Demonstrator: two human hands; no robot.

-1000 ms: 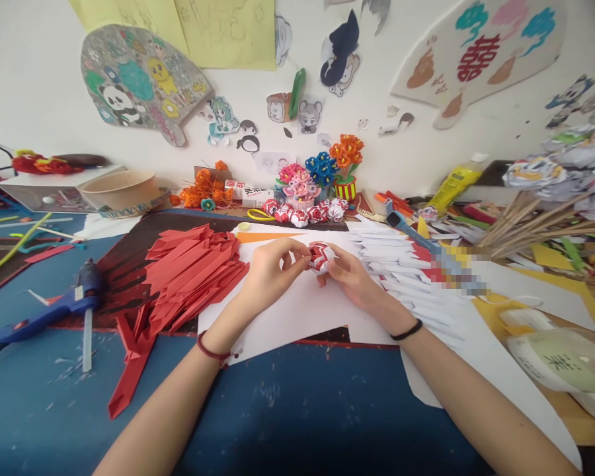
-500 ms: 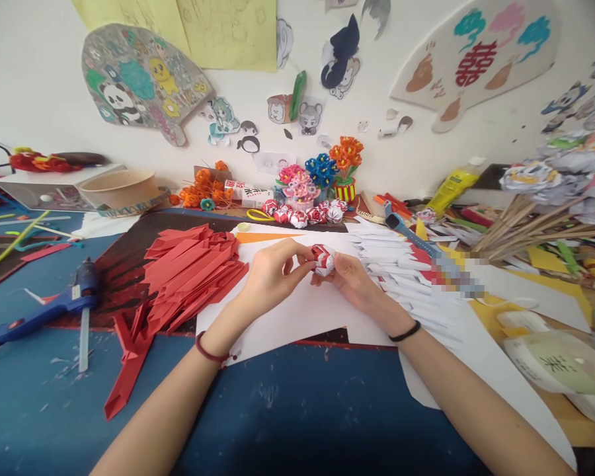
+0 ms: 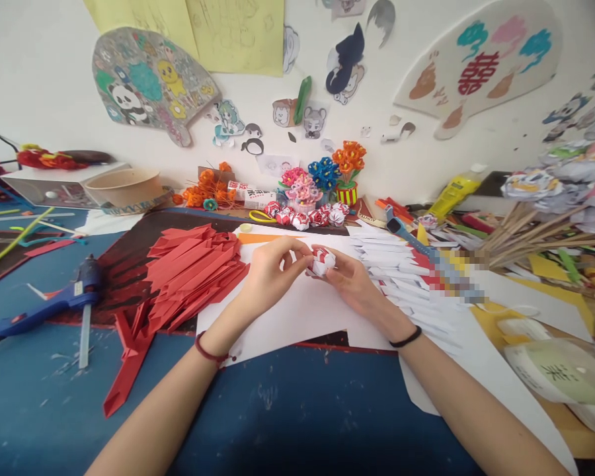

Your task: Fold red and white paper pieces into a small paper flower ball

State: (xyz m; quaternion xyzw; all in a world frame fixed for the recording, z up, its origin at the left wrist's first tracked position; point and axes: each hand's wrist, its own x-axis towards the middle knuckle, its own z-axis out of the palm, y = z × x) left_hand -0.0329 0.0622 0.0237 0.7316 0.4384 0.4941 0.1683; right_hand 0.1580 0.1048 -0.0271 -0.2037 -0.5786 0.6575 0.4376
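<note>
You rolled the ball (image 3: pixel 322 262) slightly, so more white showed; your left hand (image 3: pixel 272 272) and right hand (image 3: pixel 351 283) stayed gripping it.

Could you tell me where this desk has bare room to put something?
Bare blue tabletop lies between the forearms and, lightly littered, in front of the glue gun. Crowded: red strips, white strips, paper flowers behind, held paper ball.
</note>
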